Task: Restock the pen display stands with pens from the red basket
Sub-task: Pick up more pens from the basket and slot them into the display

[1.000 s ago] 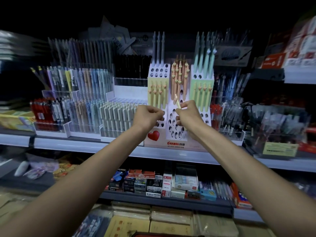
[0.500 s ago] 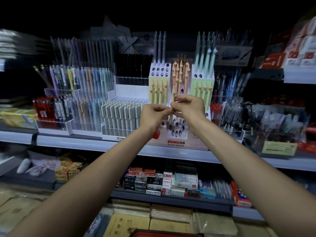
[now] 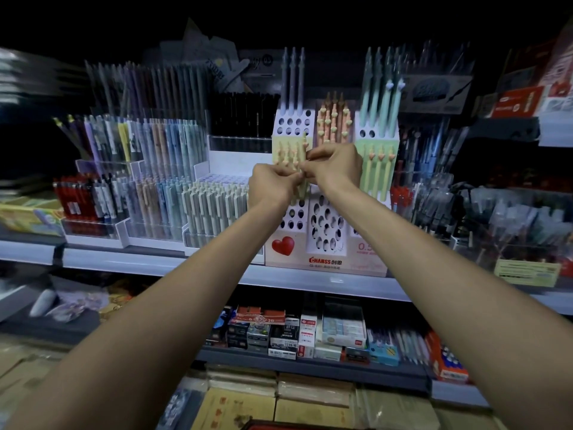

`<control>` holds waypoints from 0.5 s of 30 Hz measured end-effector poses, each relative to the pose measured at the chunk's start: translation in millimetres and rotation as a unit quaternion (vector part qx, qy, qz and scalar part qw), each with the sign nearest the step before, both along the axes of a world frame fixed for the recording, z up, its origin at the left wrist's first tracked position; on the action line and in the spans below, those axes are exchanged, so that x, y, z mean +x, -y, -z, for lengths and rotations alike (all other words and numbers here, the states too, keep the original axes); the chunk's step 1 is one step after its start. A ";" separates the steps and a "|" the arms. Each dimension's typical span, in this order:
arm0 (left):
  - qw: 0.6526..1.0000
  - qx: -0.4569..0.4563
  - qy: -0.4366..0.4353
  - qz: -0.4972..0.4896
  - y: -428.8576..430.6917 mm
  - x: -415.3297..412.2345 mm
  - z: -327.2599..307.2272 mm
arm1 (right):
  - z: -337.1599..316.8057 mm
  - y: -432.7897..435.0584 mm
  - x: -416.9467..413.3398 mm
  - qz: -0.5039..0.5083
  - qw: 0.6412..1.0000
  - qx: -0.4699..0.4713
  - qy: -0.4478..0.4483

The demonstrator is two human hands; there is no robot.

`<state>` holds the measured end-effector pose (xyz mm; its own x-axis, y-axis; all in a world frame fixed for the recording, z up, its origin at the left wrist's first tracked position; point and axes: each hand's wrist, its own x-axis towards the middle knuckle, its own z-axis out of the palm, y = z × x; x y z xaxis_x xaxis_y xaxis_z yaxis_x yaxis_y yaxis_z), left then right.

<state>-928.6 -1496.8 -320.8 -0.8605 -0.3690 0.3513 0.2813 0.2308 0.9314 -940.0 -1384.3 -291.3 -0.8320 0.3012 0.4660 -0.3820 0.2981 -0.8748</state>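
Starting at the very bottom, a thin red edge (image 3: 294,426) is seen, cut off by the picture. It may be the red basket, but that cannot be told. Two bare arms (image 3: 186,290) are stretched out and up from there.

The left hand (image 3: 273,186) and the right hand (image 3: 336,169) are held close together, right in front of the white pen stand (image 3: 341,259). One pale yellow-green pen (image 3: 303,192) is pinched by the curled fingers of both hands. The pen is held standing up, so its long way runs up and down. One end pokes out above the hands and the other end below. The left hand is placed lower. The right hand is placed higher, beside the row of yellow pens (image 3: 288,153).

Empty holes (image 3: 294,217) are found just under the pen's low end. So it is judged that the pen should be pushed straight down and kept upright to be dropped into one. More holes are left open at the top of the stand.

The middle of the pen is hidden by the fingers, so its tip end cannot be told. Farther back, the pen racks (image 3: 155,187) at the sides are blurred and dark.
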 end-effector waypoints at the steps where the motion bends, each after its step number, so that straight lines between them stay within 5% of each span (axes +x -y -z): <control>1: 1.000 -0.007 0.005 -0.005 -1.1 -1.3 1.9 | 2.9 -0.7 -2.7 0.002 1.000 -0.003 0.004; 15: 0.996 -0.045 0.058 -0.049 -9.7 -7.2 31.1 | 33.8 -1.9 -0.5 0.032 0.998 0.014 0.049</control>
